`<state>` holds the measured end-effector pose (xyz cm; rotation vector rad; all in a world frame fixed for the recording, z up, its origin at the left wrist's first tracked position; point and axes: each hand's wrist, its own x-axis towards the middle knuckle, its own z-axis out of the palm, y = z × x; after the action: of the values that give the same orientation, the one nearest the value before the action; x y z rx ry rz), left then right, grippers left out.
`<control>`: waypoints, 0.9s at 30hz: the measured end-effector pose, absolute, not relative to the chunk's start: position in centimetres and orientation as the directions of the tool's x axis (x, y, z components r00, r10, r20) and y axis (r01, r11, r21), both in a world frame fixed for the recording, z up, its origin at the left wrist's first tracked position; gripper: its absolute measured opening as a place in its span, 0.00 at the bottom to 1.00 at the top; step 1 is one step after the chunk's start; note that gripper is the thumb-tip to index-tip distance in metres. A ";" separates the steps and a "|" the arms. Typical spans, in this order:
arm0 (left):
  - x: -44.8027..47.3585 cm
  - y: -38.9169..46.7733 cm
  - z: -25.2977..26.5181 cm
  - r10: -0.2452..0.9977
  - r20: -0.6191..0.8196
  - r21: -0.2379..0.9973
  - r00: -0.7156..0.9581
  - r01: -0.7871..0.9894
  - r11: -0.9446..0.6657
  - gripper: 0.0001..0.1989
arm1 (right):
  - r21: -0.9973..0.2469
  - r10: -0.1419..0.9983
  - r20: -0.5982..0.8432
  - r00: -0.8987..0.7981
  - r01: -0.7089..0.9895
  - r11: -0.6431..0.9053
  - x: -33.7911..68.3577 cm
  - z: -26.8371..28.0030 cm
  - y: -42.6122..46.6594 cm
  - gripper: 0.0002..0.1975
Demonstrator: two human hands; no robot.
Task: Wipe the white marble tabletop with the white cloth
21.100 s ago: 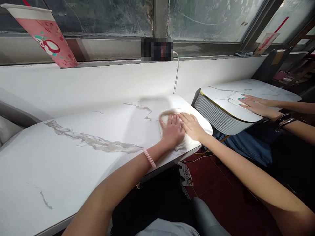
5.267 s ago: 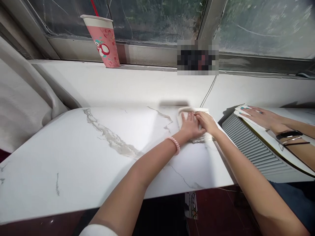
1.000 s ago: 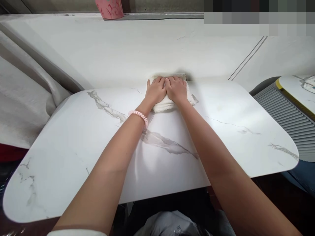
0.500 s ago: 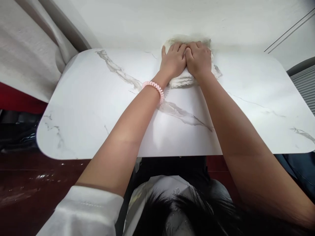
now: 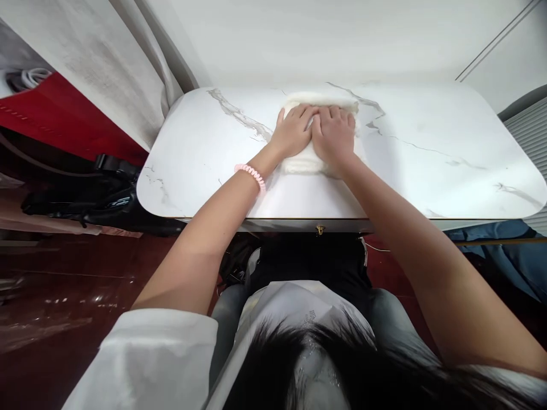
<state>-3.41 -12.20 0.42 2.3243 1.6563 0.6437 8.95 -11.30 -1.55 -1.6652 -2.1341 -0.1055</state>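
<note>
A cream-white folded cloth (image 5: pixel 301 165), soft and towel-like, lies on the white marbled tabletop (image 5: pixel 419 165) near its back edge. My left hand (image 5: pixel 293 131) rests palm down on the left half of this cloth, fingers stretched out and thumb side turned inward. Beside it, my right hand (image 5: pixel 334 134) presses flat on the right half, fingers extended toward the wall. Both hands touch or nearly touch at the thumbs. A pink coiled band (image 5: pixel 252 173) circles my left wrist. The cloth's middle is hidden under the hands.
Behind the table rises a white wall (image 5: pixel 325 40). A pale curtain (image 5: pixel 106 62) hangs at the left, with red fabric (image 5: pixel 55 117) and a black bag (image 5: pixel 106 196) beside it. A small gold knob (image 5: pixel 320 229) sits on the table's front. Dark blue fabric (image 5: pixel 504 250) lies at lower right.
Both hands and the cloth have come back from the wall toward me, so the cloth now lies fully on the tabletop. The view has shifted, showing more of the left side and the table's front.
</note>
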 end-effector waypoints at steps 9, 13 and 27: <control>-2.6 -25.1 1.8 0.969 0.103 0.285 0.226 0.926 -0.246 0.27 | -0.178 0.861 0.358 -0.362 0.879 0.443 10.1 -0.4 -23.4 0.27; -3.2 -27.5 2.5 0.978 0.048 0.283 0.202 0.936 -0.208 0.27 | -0.190 0.870 0.338 -0.359 0.879 0.436 9.1 0.2 -25.6 0.25; -14.4 -16.1 1.3 0.976 0.021 0.413 0.215 0.888 -0.204 0.27 | -0.275 0.881 0.344 -0.326 0.862 0.426 -1.2 -0.8 -15.6 0.26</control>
<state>-14.41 -16.12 1.28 2.1823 1.7463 0.4015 -1.15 -15.59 -0.79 -1.4771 -2.2453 0.0574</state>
